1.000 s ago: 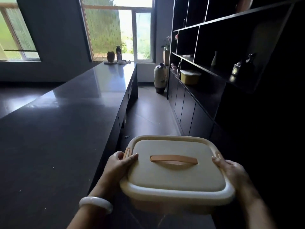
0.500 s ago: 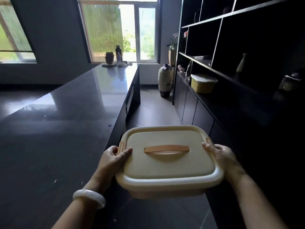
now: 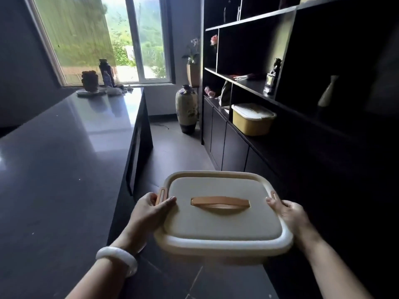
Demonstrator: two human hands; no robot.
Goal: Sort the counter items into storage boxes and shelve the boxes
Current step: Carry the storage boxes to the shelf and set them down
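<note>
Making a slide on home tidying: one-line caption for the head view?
Both hands, left and right, carry a lidded cream storage box toward dark shelves.

No readable text, labels, brands, numbers or signs are showing anywhere in this view. The lid of the box [image 3: 222, 214] is showing no lettering, and the second box [image 3: 251, 119] on the shelf is also showing none. A small dark figure [image 3: 272, 76] on the shelf is bearing a pale panel on its front, but it is sitting too far off and too dim for any marking to be made out. The bottles [image 3: 105, 72] by the window are blurring too much to read.
</note>
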